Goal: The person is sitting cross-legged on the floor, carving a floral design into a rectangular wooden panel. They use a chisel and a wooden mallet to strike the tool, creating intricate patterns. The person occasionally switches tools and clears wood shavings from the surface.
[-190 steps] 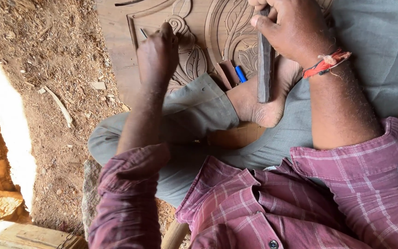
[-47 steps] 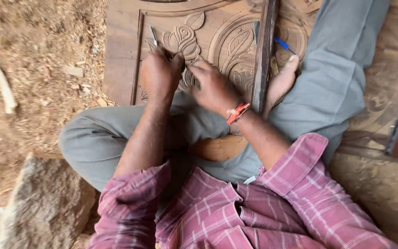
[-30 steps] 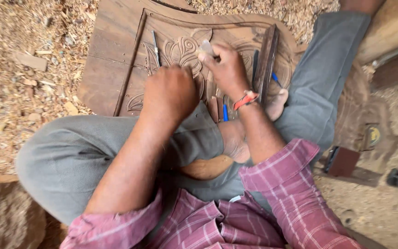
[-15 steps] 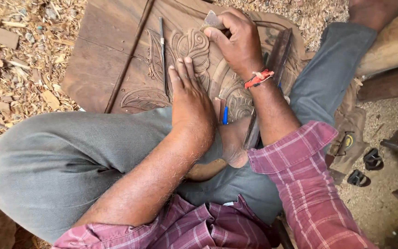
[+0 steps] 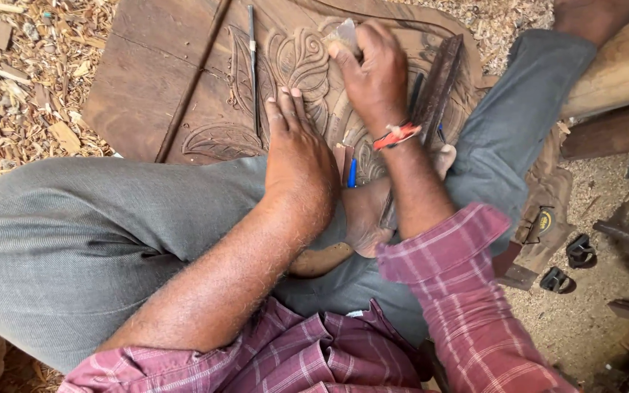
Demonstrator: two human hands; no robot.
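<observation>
The person sits cross-legged on a dark brown carved wooden panel (image 5: 154, 80) with leaf and scroll relief, which lies on ground strewn with pale wood shavings (image 5: 30, 87). The left hand (image 5: 294, 149) lies flat and open on the carving near the panel's near edge, fingers stretched together towards the far edge, holding nothing. The right hand (image 5: 373, 76) is closed around a small pale greyish block (image 5: 343, 33), perhaps a piece of abrasive or wood, and presses it against the relief close to the panel's far edge; a red-orange thread band (image 5: 396, 135) circles that wrist. A thin long metal chisel (image 5: 252, 65) lies on the panel just beside the left fingertips, and a straight dark rod (image 5: 194, 80) slants across the panel's left part. A dark flat wooden bar (image 5: 438, 80) rests along the right edge, just beside the right hand. A blue-handled tool (image 5: 351, 173) pokes out between the wrists, near a bare foot (image 5: 365, 218). Grey trousers (image 5: 74, 233) and plaid maroon sleeves (image 5: 460, 306) fill the foreground
</observation>
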